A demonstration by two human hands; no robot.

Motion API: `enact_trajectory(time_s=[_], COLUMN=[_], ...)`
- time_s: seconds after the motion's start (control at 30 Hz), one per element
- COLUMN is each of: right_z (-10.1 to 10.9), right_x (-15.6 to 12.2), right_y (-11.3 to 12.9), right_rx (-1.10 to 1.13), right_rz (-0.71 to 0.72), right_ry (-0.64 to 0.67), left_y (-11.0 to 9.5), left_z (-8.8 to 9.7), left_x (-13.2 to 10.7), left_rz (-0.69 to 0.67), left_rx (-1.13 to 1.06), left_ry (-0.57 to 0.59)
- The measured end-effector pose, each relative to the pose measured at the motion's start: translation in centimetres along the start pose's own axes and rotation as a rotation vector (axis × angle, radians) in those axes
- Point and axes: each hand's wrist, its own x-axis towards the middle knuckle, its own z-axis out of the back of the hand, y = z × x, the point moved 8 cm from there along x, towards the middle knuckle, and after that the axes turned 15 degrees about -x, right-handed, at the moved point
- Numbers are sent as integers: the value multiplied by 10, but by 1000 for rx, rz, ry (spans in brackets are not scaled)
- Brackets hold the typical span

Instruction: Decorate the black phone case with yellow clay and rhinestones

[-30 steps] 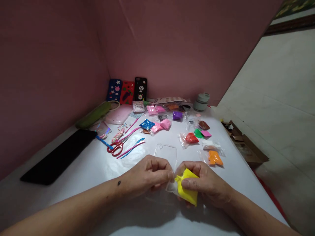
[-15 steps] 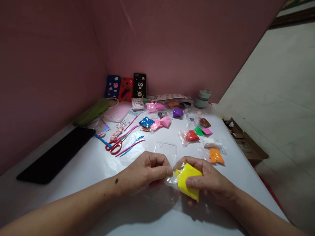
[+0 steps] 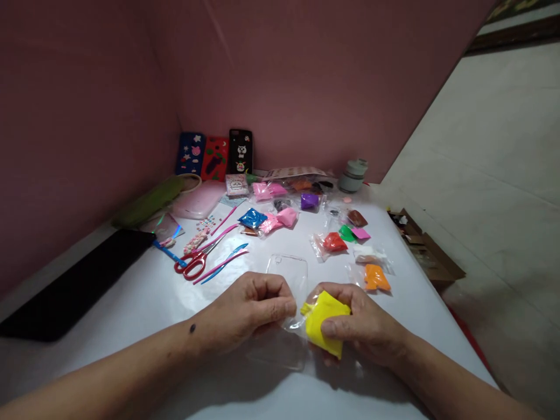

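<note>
My right hand [image 3: 359, 318] grips a lump of yellow modelling clay [image 3: 321, 326], thumb on its front and fingers behind. A clear plastic bag [image 3: 294, 324] stretches from the clay to my left hand [image 3: 266, 306], whose thumb and forefinger pinch its edge. How far the bag still wraps the clay is hard to make out. Under both hands lies a transparent phone case [image 3: 289, 268] on the white table [image 3: 210, 379], partly covered by my left hand.
Left of my hands lie red-handled scissors [image 3: 192, 267], pink and blue modelling tools [image 3: 224, 263] and a black mat [image 3: 79, 283]. Bagged clay, including orange [image 3: 377, 278], red [image 3: 335, 242] and blue [image 3: 252, 218], spreads across the table. Decorated phone cases [image 3: 216, 158] lean on the back panel; a grey-green jar [image 3: 352, 176] stands right.
My hands have drawn slightly apart, with more of the clear bag pulled taut between them. The whole scene has shifted left as the view turned a little right.
</note>
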Motion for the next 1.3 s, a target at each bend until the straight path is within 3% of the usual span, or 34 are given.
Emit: enact_trajectory(time_s=[0.6,1.1,1.3], right_z=[-3,4,4], right_x=[-1,0,-2], right_y=[4,-3,-1], right_rx=[-298,-415,-453], right_rz=[-11,-57,-81], right_ry=[41,43,40], left_y=[8,5,10], left_z=[-13,-18,-17], left_x=[-5,-7,-9], left_rz=[109,147,234], left_rx=[140,9,55], left_ry=[108,218,160])
